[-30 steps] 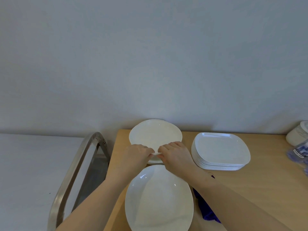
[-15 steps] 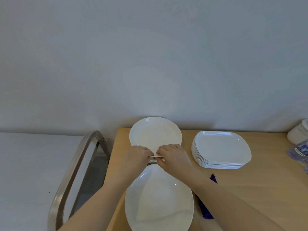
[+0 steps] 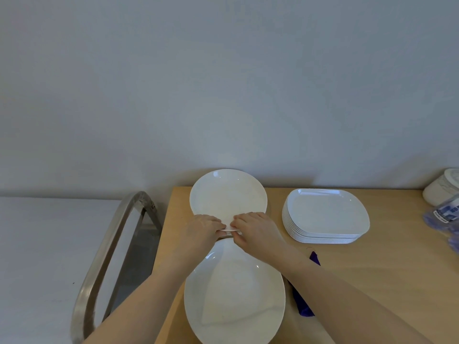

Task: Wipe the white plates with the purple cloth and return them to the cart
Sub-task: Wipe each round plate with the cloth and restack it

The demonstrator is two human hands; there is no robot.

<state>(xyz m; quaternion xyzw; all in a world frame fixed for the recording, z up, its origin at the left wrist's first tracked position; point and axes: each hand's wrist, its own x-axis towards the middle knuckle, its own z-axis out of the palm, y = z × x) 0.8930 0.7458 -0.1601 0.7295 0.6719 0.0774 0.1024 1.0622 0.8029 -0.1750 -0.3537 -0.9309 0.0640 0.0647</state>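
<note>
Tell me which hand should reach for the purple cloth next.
Right, probably. The purple cloth lies beside the near plate, right under the right forearm. The right hand would only draw back; the left hand would have to cross over that plate.

Soft, even light, small glints on the white plates [image 3: 228, 192], wide-angle bending and blur at the edges.

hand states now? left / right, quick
Left hand: closed, pinching the near rim of the top oval plate.
Right hand: closed on the same rim.
</note>
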